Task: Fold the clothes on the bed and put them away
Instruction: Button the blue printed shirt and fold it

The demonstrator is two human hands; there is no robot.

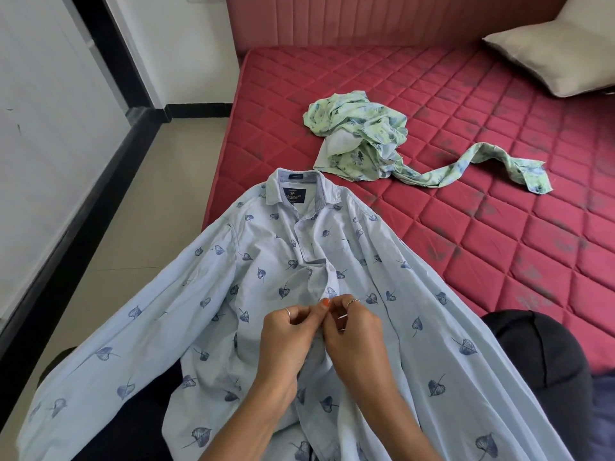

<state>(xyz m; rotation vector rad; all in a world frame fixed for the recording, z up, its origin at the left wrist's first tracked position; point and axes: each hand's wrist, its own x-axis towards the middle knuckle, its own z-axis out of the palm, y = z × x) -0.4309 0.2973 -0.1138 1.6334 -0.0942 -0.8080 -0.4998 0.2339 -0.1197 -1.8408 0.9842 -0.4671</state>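
A light blue shirt with dark blue leaf prints (266, 271) lies face up over my lap and the near corner of the red quilted bed (499, 227), collar away from me. My left hand (286, 341) and my right hand (356, 334) meet at the shirt's front placket, each pinching the fabric edge at a button. A crumpled green floral shirt (362, 134) lies farther back on the mattress, one sleeve trailing to the right.
A beige pillow (559, 58) leans at the back right against the pink headboard (366, 18). A dark bundle (539, 361) sits at my right on the bed. Tiled floor (159, 194) and a white wall with black skirting run along the left.
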